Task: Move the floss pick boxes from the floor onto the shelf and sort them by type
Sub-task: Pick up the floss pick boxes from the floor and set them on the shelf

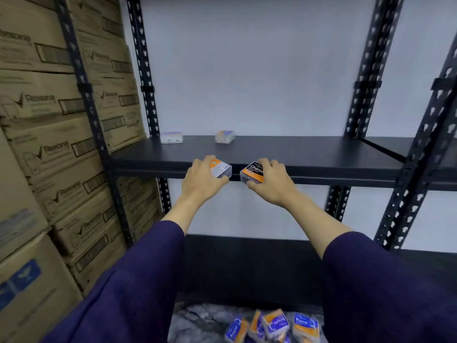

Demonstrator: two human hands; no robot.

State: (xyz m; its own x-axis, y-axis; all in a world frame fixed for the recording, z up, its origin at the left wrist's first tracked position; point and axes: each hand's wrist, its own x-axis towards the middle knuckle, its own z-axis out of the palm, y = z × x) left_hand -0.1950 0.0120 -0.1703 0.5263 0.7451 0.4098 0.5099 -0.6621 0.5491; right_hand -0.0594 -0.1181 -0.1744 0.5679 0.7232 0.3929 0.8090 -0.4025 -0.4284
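Observation:
My left hand (201, 178) grips a clear floss pick box with an orange label (221, 169) at the front edge of the black shelf (309, 152). My right hand (270, 180) grips a black-and-orange charcoal floss pick box (252, 172) right beside it. Both boxes are held level with the shelf's front lip. Two blue-and-white floss pick boxes stand at the back of the shelf, one on the left (171, 137) and one nearer the middle (224, 136). Several blue-and-orange boxes (274, 325) lie in a heap on the floor below.
Stacked cardboard cartons (49, 149) fill the rack on the left. Black perforated uprights (144, 70) frame the shelf, with another at the right (366, 95). A lower black shelf (247, 263) sits under my arms. Crinkled plastic wrap (197, 320) lies under the floor boxes.

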